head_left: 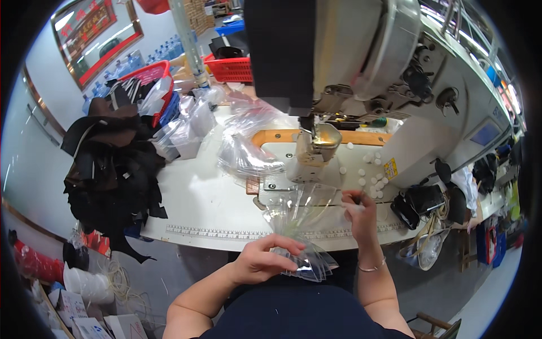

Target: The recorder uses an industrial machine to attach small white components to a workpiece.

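- Clock directions centre on the fanned stack of clear, glossy plastic sheets (307,263), which straddles the worktop's near edge; twelve points away from the wearer.
- Bare left hand (265,260), eight o'clock, against the stack: fingers curled over it; whether its grip pinches the sheets cannot be told.
- Bare right hand (362,214), two o'clock, above the worktop: fingertips drawn together, perhaps around something small and pale; the contents of its grip cannot be made out.
- Risk, near: with its lower end beyond the edge, the slippery stack could slide off or fan out of alignment if the left hand slackened.
- Risk, farther: the small white round discs (377,181), loosely scattered between one and two o'clock, could be scattered by a sweep of the right wrist.
- Risk, at twelve: fingers brought close to the pale metal sewing post (309,161) could be caught beneath the machine head.
- Edges and room: the white worktop (195,195) lies open at ten o'clock, bounded by the printed ruler strip (214,231) in front and the heaped black fabric pieces (116,175) beyond; at eleven, crumpled clear plastic film (248,155) narrows the way.
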`<state>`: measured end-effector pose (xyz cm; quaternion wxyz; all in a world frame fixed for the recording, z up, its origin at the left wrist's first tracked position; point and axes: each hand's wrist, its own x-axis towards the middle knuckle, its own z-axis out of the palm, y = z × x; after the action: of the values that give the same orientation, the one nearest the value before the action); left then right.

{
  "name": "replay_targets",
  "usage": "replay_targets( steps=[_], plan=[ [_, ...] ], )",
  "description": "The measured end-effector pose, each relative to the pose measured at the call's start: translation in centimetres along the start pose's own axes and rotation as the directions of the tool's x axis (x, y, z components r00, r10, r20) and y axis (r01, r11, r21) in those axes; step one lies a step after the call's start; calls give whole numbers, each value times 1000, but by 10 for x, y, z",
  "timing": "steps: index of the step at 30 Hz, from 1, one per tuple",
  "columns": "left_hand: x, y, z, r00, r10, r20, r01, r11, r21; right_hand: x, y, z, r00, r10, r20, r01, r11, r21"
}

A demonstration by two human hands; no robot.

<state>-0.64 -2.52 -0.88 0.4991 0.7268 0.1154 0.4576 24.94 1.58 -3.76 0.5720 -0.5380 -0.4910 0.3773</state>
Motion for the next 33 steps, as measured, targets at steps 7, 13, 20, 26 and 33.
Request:
replay_targets(
  steps=[7, 13, 20, 26, 33],
  plan=[
    [1, -8, 8, 949, -308, -71, 311, 868, 387, -58, -4, -1, 858, 137, 496, -432, 714, 550],
    [5, 6, -6, 934, -16, 357, -23, 994, 105, -44, 14, -7, 822, -115, 558, -518, 253, 817],
    [-17, 0, -1, 820, -560, 118, 563, 752, -344, -25, -3, 16, 684, 52, 728, -673, 431, 601],
    [-17, 12, -13, 968, -203, 148, 249, 844, -475, -11, 7, 32, 669, 199, 716, -727, 372, 577],
    [-11, 45, -62, 616, -420, -667, 21, 855, -519, -34, 9, 6, 882, 435, 182, -468, 756, 459]
  ],
)
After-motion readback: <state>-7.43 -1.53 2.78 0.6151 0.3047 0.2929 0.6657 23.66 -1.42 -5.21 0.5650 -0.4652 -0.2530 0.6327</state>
